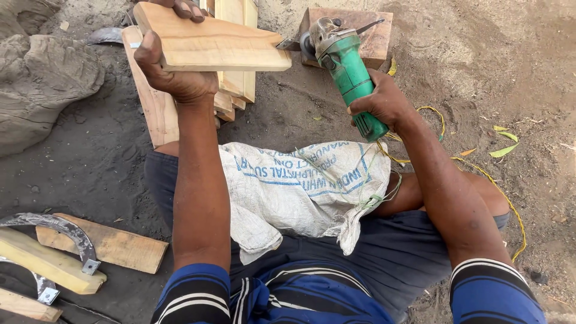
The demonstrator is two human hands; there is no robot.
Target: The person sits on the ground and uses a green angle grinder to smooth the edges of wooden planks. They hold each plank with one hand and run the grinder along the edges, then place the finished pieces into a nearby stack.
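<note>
My left hand (174, 66) grips a flat, pale wooden plank (210, 42), holding it up with the thumb on its near face and fingers over the far edge. In my right hand (381, 102) is a green angle grinder (345, 69), held by its body. The grinder's metal head and disc (309, 42) touch the plank's right end. A yellow cord (480, 174) trails from the grinder along my right arm to the ground.
More planks (237, 84) are stacked under the held one, and a wooden block (375, 36) lies behind the grinder. A white woven sack (300, 186) covers my lap. Curved metal blades (66, 231) and wood pieces (114, 246) lie at left, a large rock (42, 84) upper left.
</note>
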